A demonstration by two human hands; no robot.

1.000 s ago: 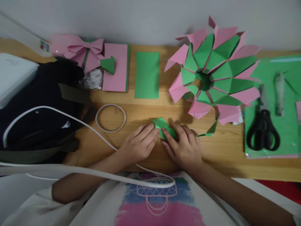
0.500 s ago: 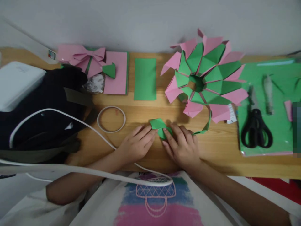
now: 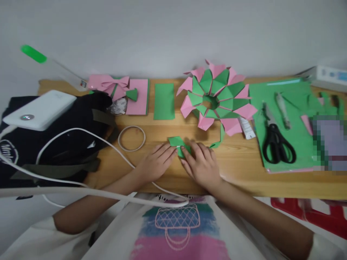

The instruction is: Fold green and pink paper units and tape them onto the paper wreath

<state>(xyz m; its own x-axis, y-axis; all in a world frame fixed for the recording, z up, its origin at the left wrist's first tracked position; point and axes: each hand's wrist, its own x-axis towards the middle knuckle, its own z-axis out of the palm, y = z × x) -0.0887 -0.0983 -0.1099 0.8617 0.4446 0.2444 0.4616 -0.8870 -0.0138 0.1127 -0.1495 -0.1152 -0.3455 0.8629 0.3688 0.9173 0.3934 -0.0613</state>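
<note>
A small folded piece of green paper [image 3: 176, 141] lies on the wooden table [image 3: 235, 177] in front of me. Its left edge is under the fingertips of my left hand [image 3: 157, 162], which hold it against the wood. My right hand [image 3: 203, 162] has its fingers bent over the right part, hiding some of it. A thin white strip shows on the paper between the hands. Behind the right hand sits a ring-shaped pink and green paper flower [image 3: 206, 83], with a folded green strip [image 3: 221, 135] hanging from it. A flat green paper rectangle [image 3: 164, 101] lies farther back.
Black scissors [image 3: 276, 142] rest on a green paper pack [image 3: 257, 94] at right. Left are a pink paper bow [image 3: 118, 85], a pink paper stack [image 3: 139, 103], a tape-like ring [image 3: 132, 127], and a white power bank [image 3: 40, 108] on a black bag [image 3: 67, 144]. A white cable [image 3: 103, 139] crosses nearby.
The camera view has shifted, so more of the table's two sides shows. Both hands stay on the folded green paper with little visible movement.
</note>
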